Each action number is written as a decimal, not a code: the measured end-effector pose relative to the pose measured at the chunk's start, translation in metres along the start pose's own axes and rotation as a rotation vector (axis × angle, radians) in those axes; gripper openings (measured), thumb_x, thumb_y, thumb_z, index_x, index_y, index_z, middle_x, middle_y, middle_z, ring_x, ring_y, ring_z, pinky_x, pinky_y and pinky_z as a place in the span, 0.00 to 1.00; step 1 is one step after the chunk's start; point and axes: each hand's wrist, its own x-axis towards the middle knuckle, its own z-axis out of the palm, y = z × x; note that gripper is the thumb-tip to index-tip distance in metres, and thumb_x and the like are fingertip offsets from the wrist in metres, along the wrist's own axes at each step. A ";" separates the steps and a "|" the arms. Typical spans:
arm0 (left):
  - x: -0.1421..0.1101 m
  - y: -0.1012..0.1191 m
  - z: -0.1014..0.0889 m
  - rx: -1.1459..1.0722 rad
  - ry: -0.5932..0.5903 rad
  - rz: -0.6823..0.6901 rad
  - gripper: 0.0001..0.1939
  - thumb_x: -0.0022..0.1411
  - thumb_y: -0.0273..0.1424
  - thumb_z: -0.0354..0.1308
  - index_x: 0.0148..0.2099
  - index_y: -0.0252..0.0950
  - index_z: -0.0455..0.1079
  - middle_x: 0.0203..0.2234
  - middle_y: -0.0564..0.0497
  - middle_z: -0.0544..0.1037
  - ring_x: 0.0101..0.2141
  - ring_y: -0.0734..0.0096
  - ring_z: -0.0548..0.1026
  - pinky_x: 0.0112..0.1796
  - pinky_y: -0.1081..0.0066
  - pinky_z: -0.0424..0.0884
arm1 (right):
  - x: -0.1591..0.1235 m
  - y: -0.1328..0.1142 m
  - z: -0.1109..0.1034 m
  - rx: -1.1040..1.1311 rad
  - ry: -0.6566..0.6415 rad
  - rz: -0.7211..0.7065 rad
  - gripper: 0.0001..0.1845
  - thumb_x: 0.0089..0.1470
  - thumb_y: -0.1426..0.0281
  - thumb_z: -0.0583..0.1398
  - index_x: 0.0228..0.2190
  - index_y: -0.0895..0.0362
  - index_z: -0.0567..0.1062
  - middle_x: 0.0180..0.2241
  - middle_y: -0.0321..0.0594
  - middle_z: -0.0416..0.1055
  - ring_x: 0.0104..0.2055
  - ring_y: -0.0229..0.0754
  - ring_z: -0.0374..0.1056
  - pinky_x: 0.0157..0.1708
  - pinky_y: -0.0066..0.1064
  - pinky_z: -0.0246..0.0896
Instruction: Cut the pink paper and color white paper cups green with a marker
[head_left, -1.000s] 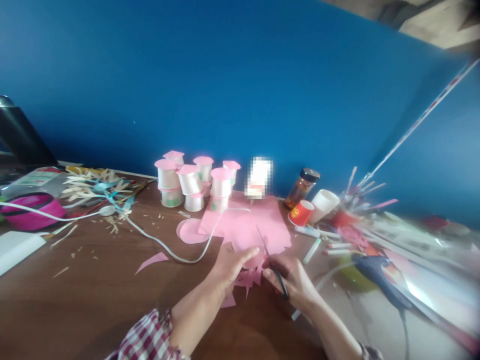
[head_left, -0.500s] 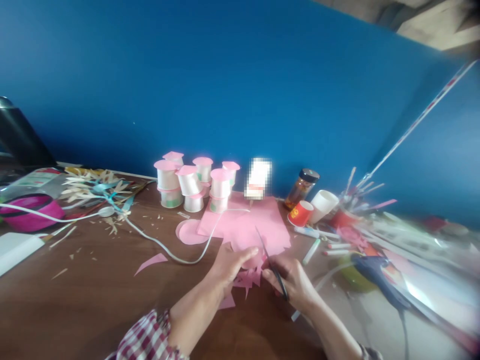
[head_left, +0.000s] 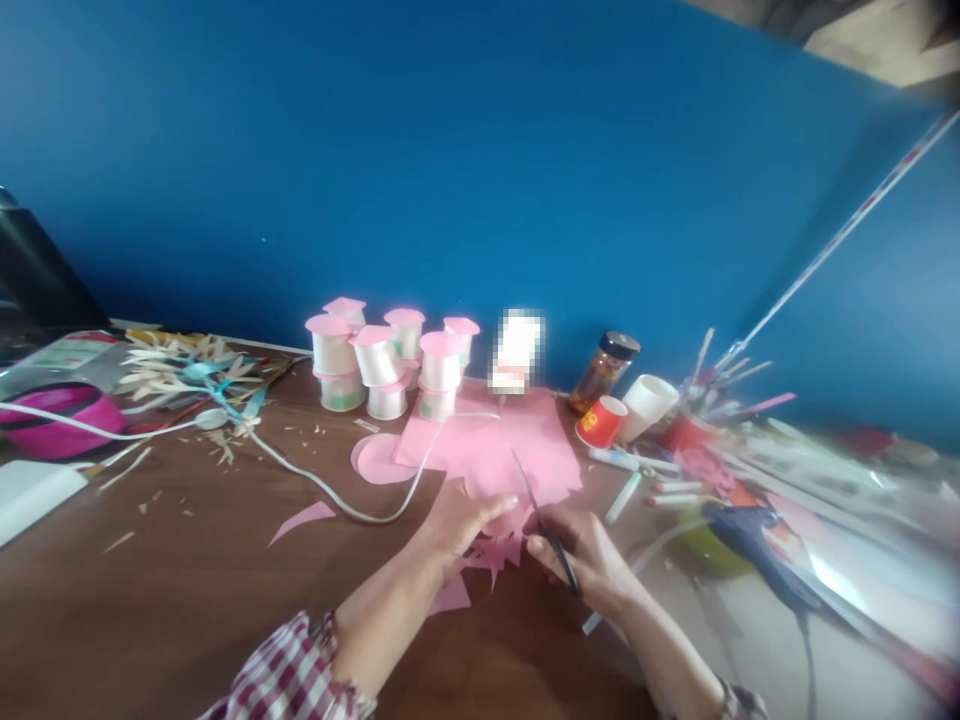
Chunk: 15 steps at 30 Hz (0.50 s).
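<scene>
My left hand (head_left: 454, 530) is closed on a small piece of pink paper (head_left: 501, 520), its thumb lying across the top. In my right hand (head_left: 596, 565) is a pair of scissors (head_left: 555, 548), black at the handle, with the blades pointing up and away beside the held paper. Whether the blades touch the paper I cannot tell. Beyond both hands a larger pink sheet (head_left: 536, 425) lies on the table. Jagged pink scraps (head_left: 495, 565) sit below and between my hands. Round pink cutouts (head_left: 384, 460) lie left of the sheet.
White cups with pink paper tops (head_left: 442, 360) stand stacked at the back. A white cable (head_left: 322, 490) loops across the table. On the right are a jar (head_left: 606, 372), a red paper cup (head_left: 602, 420), markers (head_left: 624, 498) and a glue gun (head_left: 761, 550).
The scissors and my right hand have shifted very slightly. My left hand stays nearly in place on the paper. The camera view has moved a little.
</scene>
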 end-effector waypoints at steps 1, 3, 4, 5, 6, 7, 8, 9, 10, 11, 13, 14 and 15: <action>0.000 0.000 0.000 0.004 -0.003 0.003 0.15 0.45 0.32 0.67 0.37 0.29 0.75 0.28 0.42 0.80 0.28 0.63 0.76 0.28 0.69 0.71 | 0.000 0.000 0.000 -0.010 0.001 -0.003 0.17 0.49 0.58 0.63 0.28 0.61 0.71 0.18 0.31 0.61 0.18 0.32 0.59 0.18 0.22 0.52; 0.000 0.000 -0.001 0.010 -0.004 -0.001 0.16 0.45 0.32 0.67 0.36 0.29 0.75 0.28 0.42 0.79 0.28 0.63 0.76 0.28 0.69 0.70 | 0.000 0.000 -0.001 -0.029 0.000 -0.012 0.17 0.50 0.58 0.63 0.28 0.61 0.72 0.19 0.31 0.62 0.18 0.32 0.60 0.18 0.22 0.52; 0.000 0.000 -0.001 0.010 0.000 -0.004 0.16 0.45 0.32 0.67 0.36 0.29 0.75 0.28 0.42 0.79 0.28 0.63 0.76 0.28 0.69 0.70 | 0.000 0.000 -0.001 -0.032 -0.001 -0.016 0.17 0.50 0.58 0.63 0.28 0.61 0.72 0.18 0.31 0.62 0.18 0.32 0.59 0.18 0.22 0.52; 0.000 0.001 -0.001 0.010 0.002 -0.006 0.16 0.44 0.32 0.67 0.36 0.29 0.75 0.28 0.42 0.79 0.28 0.63 0.76 0.29 0.69 0.70 | 0.000 0.000 -0.001 -0.033 -0.003 -0.018 0.17 0.50 0.58 0.63 0.28 0.61 0.72 0.18 0.31 0.61 0.18 0.32 0.59 0.18 0.22 0.52; 0.000 0.001 0.000 0.009 0.001 -0.007 0.16 0.44 0.32 0.67 0.37 0.28 0.75 0.29 0.41 0.79 0.29 0.63 0.76 0.29 0.69 0.70 | 0.000 0.000 -0.001 -0.028 -0.002 -0.019 0.17 0.50 0.58 0.63 0.28 0.61 0.72 0.18 0.31 0.61 0.18 0.32 0.59 0.18 0.22 0.51; -0.001 0.001 0.000 0.008 -0.003 -0.006 0.16 0.44 0.32 0.67 0.37 0.29 0.75 0.30 0.41 0.80 0.29 0.62 0.76 0.30 0.68 0.71 | 0.000 0.000 -0.001 -0.023 -0.001 -0.018 0.17 0.50 0.58 0.63 0.28 0.61 0.72 0.17 0.30 0.61 0.17 0.32 0.59 0.18 0.22 0.51; -0.001 0.001 0.000 0.007 -0.010 -0.005 0.16 0.45 0.32 0.67 0.38 0.29 0.75 0.30 0.41 0.80 0.30 0.62 0.77 0.30 0.68 0.71 | 0.000 0.000 0.000 -0.018 0.000 -0.018 0.17 0.50 0.58 0.63 0.28 0.61 0.71 0.17 0.30 0.61 0.17 0.32 0.59 0.17 0.22 0.51; -0.001 0.001 0.000 0.004 -0.018 -0.004 0.16 0.45 0.32 0.67 0.38 0.29 0.75 0.30 0.41 0.80 0.30 0.62 0.77 0.30 0.68 0.71 | 0.000 0.000 0.000 -0.016 0.003 -0.018 0.17 0.50 0.58 0.63 0.27 0.61 0.71 0.17 0.30 0.60 0.17 0.32 0.59 0.17 0.22 0.50; -0.001 0.001 0.000 0.001 -0.024 -0.006 0.16 0.46 0.32 0.67 0.38 0.29 0.75 0.30 0.42 0.80 0.30 0.63 0.77 0.30 0.68 0.71 | 0.000 0.000 0.000 -0.017 0.006 -0.020 0.17 0.50 0.58 0.63 0.27 0.61 0.71 0.17 0.30 0.60 0.17 0.32 0.59 0.17 0.22 0.50; -0.002 0.001 0.000 -0.004 -0.026 -0.008 0.16 0.46 0.32 0.66 0.38 0.30 0.75 0.29 0.42 0.80 0.29 0.63 0.77 0.30 0.68 0.71 | 0.000 0.000 0.001 -0.020 0.009 -0.023 0.17 0.51 0.58 0.63 0.28 0.61 0.71 0.17 0.30 0.60 0.17 0.32 0.59 0.17 0.22 0.50; -0.001 0.001 0.000 -0.011 -0.023 -0.015 0.15 0.45 0.31 0.67 0.37 0.30 0.75 0.28 0.43 0.79 0.27 0.65 0.76 0.28 0.69 0.71 | -0.001 0.001 0.000 -0.030 0.013 -0.028 0.17 0.51 0.58 0.63 0.28 0.61 0.72 0.17 0.30 0.60 0.17 0.32 0.59 0.17 0.22 0.50; -0.001 0.001 0.000 -0.015 -0.020 -0.019 0.15 0.45 0.31 0.67 0.37 0.30 0.75 0.27 0.44 0.79 0.27 0.65 0.76 0.28 0.70 0.70 | -0.001 0.001 0.000 -0.036 0.016 -0.031 0.16 0.51 0.59 0.63 0.28 0.61 0.72 0.17 0.30 0.60 0.17 0.32 0.59 0.17 0.22 0.50; -0.001 0.001 -0.001 -0.020 -0.021 -0.023 0.15 0.45 0.31 0.67 0.37 0.30 0.75 0.27 0.44 0.79 0.26 0.66 0.76 0.27 0.70 0.70 | -0.001 0.001 0.000 -0.043 0.019 -0.033 0.16 0.51 0.59 0.63 0.27 0.61 0.72 0.17 0.30 0.60 0.17 0.32 0.58 0.17 0.22 0.49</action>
